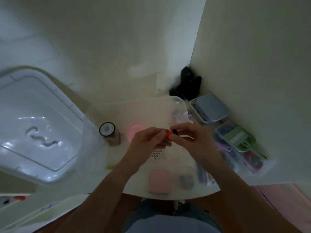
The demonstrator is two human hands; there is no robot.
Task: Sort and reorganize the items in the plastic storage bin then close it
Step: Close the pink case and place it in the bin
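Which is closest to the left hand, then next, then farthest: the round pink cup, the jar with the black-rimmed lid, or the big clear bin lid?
From the left hand:
1. Round pink cup, just beside it.
2. Jar with the black-rimmed lid, farther left.
3. Big clear bin lid, far left.

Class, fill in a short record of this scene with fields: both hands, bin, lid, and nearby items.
left hand: holds a small orange item
right hand: pinches its black end
bin: clear, open, below the hands
lid: off, lying to the left
nearby: jar, pink cup, green scoop
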